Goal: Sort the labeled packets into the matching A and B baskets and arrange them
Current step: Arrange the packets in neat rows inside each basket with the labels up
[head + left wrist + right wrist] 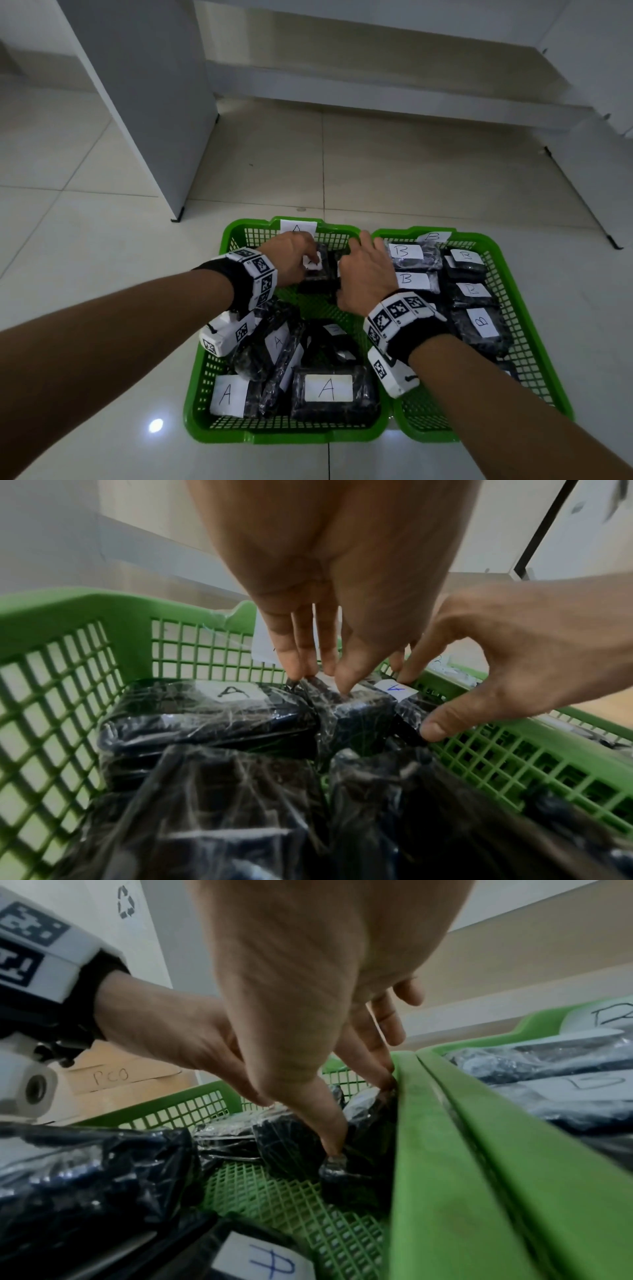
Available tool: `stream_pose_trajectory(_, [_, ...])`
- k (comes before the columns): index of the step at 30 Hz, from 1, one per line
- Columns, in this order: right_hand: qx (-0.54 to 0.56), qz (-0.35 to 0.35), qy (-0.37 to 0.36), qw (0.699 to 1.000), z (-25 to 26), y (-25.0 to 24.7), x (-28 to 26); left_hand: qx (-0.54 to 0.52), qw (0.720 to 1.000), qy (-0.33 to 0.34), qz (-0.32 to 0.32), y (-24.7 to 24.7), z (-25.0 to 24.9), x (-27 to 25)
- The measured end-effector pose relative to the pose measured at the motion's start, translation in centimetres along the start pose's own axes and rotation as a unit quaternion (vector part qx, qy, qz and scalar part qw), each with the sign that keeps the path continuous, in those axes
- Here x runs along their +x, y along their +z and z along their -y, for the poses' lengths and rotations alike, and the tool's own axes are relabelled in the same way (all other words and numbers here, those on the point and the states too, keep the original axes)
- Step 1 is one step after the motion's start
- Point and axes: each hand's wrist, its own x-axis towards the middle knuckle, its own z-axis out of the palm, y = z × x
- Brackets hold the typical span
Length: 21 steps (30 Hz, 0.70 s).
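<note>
Two green baskets stand side by side on the floor: basket A (202, 373) on the left, basket B (479, 238) on the right. Both hold black wrapped packets with white labels. At the far end of basket A lies a row of A packets (205, 712). My left hand (313, 262) pinches the top of the middle packet (352, 718) between thumb and fingertips (298, 666). My right hand (349, 267) grips the rightmost A packet (394, 689) against the basket wall, its thumb (332, 1142) on the near end. Loose A packets (329, 387) lie at the near end.
Basket B holds several B packets (407, 251) laid in rows. A bare patch of basket A's mesh floor (291, 1204) shows behind my hands. A white cabinet panel (147, 102) stands at the far left, and a low shelf (376, 85) runs along the back.
</note>
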Motion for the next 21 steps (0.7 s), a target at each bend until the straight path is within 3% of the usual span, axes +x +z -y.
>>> stream_pose_trajectory(5, [-0.03,-0.018,-0.028,0.999,-0.8,1.1,0.3,0.011,1.0,0.004,0.011,0.3,0.1,0.3])
stream_pose_trajectory(9, [-0.001,-0.029,-0.026,0.999,-1.1,1.3,0.4,-0.018,1.0,0.008,-0.017,0.6,0.1,0.0])
stream_pose_trajectory(21, [-0.044,-0.007,-0.026,0.999,-0.3,0.0,0.1,-0.007,1.0,0.003,-0.016,1.0,0.0,0.3])
